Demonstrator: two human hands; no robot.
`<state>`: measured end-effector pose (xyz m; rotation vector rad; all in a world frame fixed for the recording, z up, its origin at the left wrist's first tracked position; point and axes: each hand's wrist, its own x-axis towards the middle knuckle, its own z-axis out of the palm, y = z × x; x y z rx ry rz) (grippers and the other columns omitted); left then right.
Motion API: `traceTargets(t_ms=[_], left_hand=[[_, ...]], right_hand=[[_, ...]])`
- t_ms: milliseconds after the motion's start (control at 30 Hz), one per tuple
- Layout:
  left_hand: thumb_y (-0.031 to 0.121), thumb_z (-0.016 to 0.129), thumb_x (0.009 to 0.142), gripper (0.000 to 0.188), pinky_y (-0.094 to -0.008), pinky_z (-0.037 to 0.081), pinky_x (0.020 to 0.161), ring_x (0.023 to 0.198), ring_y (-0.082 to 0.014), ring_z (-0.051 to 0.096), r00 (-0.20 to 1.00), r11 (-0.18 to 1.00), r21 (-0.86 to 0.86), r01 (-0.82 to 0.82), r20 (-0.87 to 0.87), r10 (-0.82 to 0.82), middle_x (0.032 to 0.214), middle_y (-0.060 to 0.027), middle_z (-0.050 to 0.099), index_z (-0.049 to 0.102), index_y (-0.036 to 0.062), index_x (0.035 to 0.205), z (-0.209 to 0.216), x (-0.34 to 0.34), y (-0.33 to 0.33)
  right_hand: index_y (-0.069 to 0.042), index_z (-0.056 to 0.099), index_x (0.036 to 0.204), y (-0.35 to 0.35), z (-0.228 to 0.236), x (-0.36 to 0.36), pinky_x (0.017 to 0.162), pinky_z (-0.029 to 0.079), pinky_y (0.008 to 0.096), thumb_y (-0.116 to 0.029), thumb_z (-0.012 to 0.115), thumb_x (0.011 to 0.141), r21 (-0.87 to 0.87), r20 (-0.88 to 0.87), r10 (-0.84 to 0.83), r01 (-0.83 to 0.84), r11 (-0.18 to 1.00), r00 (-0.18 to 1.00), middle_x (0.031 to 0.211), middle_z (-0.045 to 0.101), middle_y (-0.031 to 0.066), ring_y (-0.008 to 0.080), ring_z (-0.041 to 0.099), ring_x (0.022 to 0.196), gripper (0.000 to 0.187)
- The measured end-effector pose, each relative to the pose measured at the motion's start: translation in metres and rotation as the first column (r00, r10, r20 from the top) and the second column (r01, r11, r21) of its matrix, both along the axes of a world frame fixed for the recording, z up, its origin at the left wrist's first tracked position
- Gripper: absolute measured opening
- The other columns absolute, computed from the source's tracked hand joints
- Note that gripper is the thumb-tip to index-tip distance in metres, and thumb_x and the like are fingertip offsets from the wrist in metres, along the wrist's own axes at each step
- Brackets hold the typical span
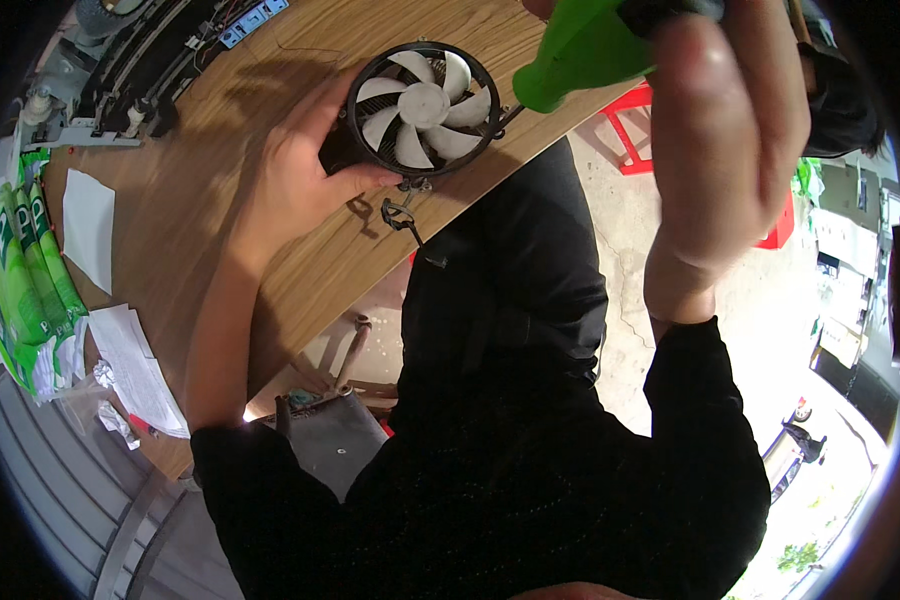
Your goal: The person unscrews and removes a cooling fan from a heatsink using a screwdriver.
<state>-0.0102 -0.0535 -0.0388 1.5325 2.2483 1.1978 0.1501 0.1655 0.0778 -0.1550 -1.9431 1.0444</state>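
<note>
As the head view shows, the left hand (295, 170) holds the round, black-framed fan with pale grey blades (423, 105) near the edge of the brown wood-grain tabletop (310, 290). Its thumb presses the lower rim; the other fingers curl around the left side. The right hand (725, 150) holds the green, tapered tool (590, 55), whose thin dark shaft (511, 118) points toward the fan's right rim; blur prevents telling the exact finger grip.
</note>
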Motion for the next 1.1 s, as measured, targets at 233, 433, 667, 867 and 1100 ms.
traceTargets(t_ms=[233,433,667,867,1100], left_hand=[[0.032,0.092,0.071,0.091,-0.0434,0.051,0.103,0.123,-0.0399,0.063,0.999,0.999,0.026,0.028,0.033,-0.029,0.134,-0.0223,0.065,0.050,0.0031,0.148,0.001,0.000,0.001],[0.034,0.092,0.072,0.091,-0.0432,0.051,0.102,0.123,-0.0388,0.064,1.000,0.998,0.056,0.022,0.015,-0.023,0.132,-0.0221,0.065,0.051,0.0032,0.147,-0.002,-0.001,0.001],[0.034,0.092,0.072,0.090,-0.0434,0.051,0.103,0.124,-0.0386,0.063,0.999,0.998,0.048,0.033,0.020,-0.034,0.134,-0.0215,0.065,0.052,0.0034,0.146,0.000,-0.001,0.001],[0.030,0.092,0.072,0.088,-0.0431,0.050,0.103,0.124,-0.0381,0.063,0.999,0.999,0.034,0.026,0.033,-0.027,0.133,-0.0213,0.065,0.051,0.0033,0.146,-0.002,-0.001,0.001],[0.028,0.091,0.073,0.088,-0.0431,0.050,0.104,0.124,-0.0376,0.063,0.998,0.997,0.055,0.062,0.001,-0.062,0.135,-0.0218,0.064,0.051,0.0018,0.147,0.001,-0.001,0.004]], right_hand=[[0.004,0.047,0.141,-0.011,-0.010,-0.013,0.097,0.050,0.0339,-0.065,0.077,0.081,-0.034,-0.093,0.022,-0.025,0.999,0.995,0.120,0.064,0.0175,0.0229,0.063,0.110,0.096],[0.004,0.046,0.142,0.000,-0.005,-0.010,0.097,0.049,0.0339,-0.070,0.075,0.081,-0.046,-0.117,0.022,-0.028,0.999,0.993,0.122,0.064,0.0187,0.0234,0.063,0.112,0.100],[0.004,0.044,0.143,-0.007,-0.011,-0.018,0.098,0.049,0.0339,-0.075,0.072,0.080,-0.074,-0.177,0.061,-0.075,0.994,0.982,0.123,0.064,0.0201,0.0239,0.063,0.114,0.105],[0.002,0.041,0.146,-0.011,-0.008,-0.029,0.098,0.050,0.0342,-0.080,0.070,0.078,-0.078,-0.133,0.186,-0.197,0.977,0.974,0.121,0.065,0.0216,0.0261,0.064,0.113,0.110],[0.003,0.042,0.139,0.012,-0.013,-0.034,0.064,0.052,0.0252,-0.069,0.071,0.087,-0.075,-0.286,0.687,-0.730,0.679,0.668,0.075,0.063,0.0123,0.0166,0.063,0.066,0.093]])
